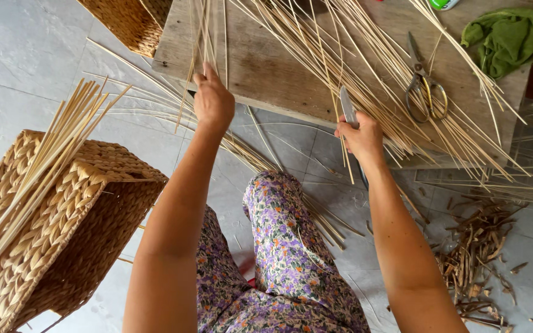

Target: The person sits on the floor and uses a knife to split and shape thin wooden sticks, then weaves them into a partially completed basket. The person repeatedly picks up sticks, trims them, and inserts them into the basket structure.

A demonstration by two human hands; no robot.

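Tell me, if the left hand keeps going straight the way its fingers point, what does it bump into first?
The left hand points up across the wooden board. It would probably first meet the thin pale sticks lying just beyond its fingertips, though depth is hard to judge.

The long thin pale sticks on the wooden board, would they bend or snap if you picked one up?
The long thin pale sticks probably flex: several curve over the wooden board's edge. They look light. Being smooth and round, they might roll.

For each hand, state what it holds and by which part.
Right hand grips a knife by its handle, blade pointing up. Left hand pinches thin cane strips near their lower ends.
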